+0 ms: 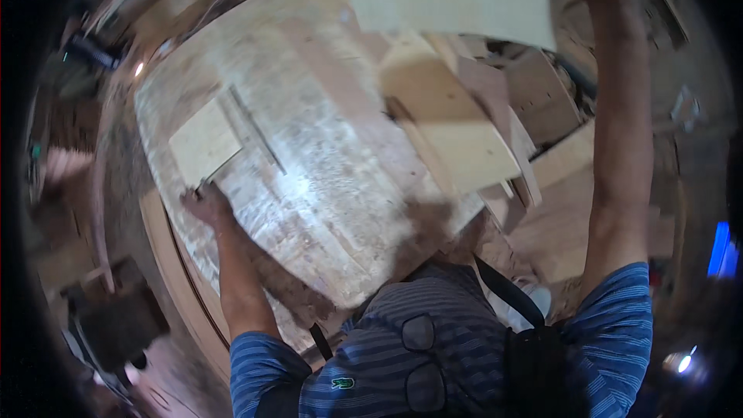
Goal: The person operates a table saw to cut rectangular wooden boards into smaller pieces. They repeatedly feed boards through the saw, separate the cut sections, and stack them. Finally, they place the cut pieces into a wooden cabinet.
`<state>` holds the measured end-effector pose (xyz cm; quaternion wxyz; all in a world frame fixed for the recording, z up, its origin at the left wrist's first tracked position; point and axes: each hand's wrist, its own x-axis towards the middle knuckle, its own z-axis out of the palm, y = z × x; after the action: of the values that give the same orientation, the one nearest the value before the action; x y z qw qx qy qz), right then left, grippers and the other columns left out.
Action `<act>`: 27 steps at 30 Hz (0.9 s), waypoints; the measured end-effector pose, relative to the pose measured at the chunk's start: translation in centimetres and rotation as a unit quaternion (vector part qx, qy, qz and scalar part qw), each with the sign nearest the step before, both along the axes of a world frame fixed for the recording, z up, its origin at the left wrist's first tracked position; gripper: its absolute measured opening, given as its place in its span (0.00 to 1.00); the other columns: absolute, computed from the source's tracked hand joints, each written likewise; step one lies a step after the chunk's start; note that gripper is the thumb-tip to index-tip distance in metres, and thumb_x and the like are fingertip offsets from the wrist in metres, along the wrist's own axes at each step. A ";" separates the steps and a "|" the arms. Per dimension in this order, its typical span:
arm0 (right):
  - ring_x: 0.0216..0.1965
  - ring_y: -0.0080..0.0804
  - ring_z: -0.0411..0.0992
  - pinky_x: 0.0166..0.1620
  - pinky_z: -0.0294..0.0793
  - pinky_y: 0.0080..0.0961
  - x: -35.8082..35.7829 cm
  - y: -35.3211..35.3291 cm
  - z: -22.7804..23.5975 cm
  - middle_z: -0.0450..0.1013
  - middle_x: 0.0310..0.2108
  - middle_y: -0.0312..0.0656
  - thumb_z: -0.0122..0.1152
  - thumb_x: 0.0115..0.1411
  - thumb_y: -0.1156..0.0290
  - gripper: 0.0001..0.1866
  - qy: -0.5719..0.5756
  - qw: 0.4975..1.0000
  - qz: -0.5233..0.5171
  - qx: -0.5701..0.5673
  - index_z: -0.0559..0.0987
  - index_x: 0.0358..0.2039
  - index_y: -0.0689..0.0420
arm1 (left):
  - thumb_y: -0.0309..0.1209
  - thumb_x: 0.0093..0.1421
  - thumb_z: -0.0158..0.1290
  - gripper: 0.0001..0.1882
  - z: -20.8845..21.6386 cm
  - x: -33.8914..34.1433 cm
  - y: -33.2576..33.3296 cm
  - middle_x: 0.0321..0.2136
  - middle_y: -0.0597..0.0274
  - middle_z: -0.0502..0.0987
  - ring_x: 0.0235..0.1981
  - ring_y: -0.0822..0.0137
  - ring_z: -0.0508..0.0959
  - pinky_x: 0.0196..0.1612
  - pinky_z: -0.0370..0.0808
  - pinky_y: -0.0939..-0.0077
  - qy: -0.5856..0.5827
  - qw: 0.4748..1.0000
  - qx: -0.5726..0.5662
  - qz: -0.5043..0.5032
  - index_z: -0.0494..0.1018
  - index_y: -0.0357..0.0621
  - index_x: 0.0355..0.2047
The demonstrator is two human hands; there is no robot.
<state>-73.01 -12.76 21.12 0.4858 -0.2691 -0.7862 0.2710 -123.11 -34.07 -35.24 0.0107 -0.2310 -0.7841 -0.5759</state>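
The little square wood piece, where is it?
In the head view, the small square wood piece lies on the left side of the dusty workbench, just above the left hand.

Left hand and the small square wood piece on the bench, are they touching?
Touching. The head view shows the left hand with its fingers against the lower corner of the small square wood piece.
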 end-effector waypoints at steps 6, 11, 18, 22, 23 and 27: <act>0.45 0.37 0.77 0.50 0.75 0.29 20.2 -20.0 2.7 0.77 0.46 0.48 0.62 0.56 0.76 0.26 -0.121 0.928 -0.328 0.125 0.72 0.56 0.63 | 0.33 0.65 0.55 0.23 11.0 3.8 -4.2 0.48 0.52 0.75 0.47 0.59 0.76 0.50 0.76 0.68 -0.192 0.974 0.114 -0.038 0.67 0.32 0.55; 0.40 0.33 0.78 0.47 0.77 0.28 30.1 -27.7 -3.6 0.79 0.41 0.48 0.63 0.57 0.77 0.22 0.033 0.888 -0.457 0.027 0.74 0.54 0.65 | 0.30 0.65 0.53 0.19 26.0 26.6 -6.9 0.46 0.46 0.76 0.46 0.55 0.77 0.50 0.78 0.65 -0.330 0.834 0.231 -0.376 0.70 0.30 0.53; 0.41 0.30 0.76 0.47 0.75 0.25 38.5 -29.5 -15.6 0.78 0.42 0.46 0.65 0.58 0.80 0.20 0.073 0.802 -0.587 -0.077 0.74 0.52 0.68 | 0.40 0.53 0.67 0.42 33.4 60.4 -10.3 0.60 0.42 0.65 0.60 0.48 0.69 0.61 0.69 0.58 -0.014 0.637 -0.008 -0.771 0.61 0.32 0.62; 0.45 0.33 0.76 0.48 0.74 0.28 40.9 -28.2 -22.1 0.77 0.43 0.51 0.60 0.58 0.84 0.19 0.170 0.857 -0.470 -0.124 0.72 0.51 0.67 | 0.47 0.48 0.69 0.57 33.2 73.7 -10.1 0.61 0.24 0.57 0.64 0.33 0.59 0.65 0.62 0.53 0.182 0.639 -0.049 -0.746 0.50 0.24 0.64; 0.44 0.33 0.76 0.48 0.75 0.28 42.0 -28.0 -23.3 0.77 0.43 0.51 0.60 0.58 0.83 0.19 0.167 0.866 -0.454 -0.127 0.72 0.51 0.67 | 0.46 0.49 0.68 0.55 32.3 75.9 -9.8 0.61 0.24 0.57 0.64 0.32 0.59 0.65 0.63 0.54 0.187 0.639 -0.067 -0.743 0.50 0.23 0.64; 0.43 0.33 0.77 0.45 0.75 0.29 44.0 -26.9 -24.7 0.77 0.42 0.52 0.62 0.59 0.80 0.20 0.173 0.888 -0.407 -0.129 0.72 0.51 0.66 | 0.36 0.55 0.60 0.43 29.7 81.7 -9.3 0.53 0.24 0.66 0.55 0.34 0.70 0.56 0.71 0.52 0.194 0.686 -0.064 -0.698 0.52 0.25 0.63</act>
<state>-29.01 -39.66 -3.61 0.6431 -0.5742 -0.4694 0.1909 -41.39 -43.36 -5.59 -0.2575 -0.8186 -0.4111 -0.3076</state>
